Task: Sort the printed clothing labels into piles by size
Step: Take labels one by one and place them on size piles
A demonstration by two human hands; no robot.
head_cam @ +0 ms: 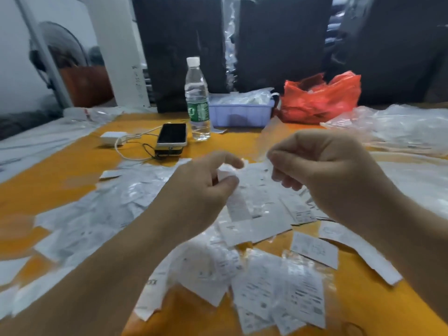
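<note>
Left hand (206,190) and right hand (322,170) each pinch one end of a thin white paper label (238,187) above the orange desk (72,161), nearer than the water bottle (197,100). Its print is unreadable. Loose labels (278,292) lie beneath.

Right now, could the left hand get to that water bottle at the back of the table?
Probably yes, but not freely. The left hand is pinching a label along with the right hand, so it would have to let go first. The water bottle stands upright beyond the phone, with open table between.
</note>
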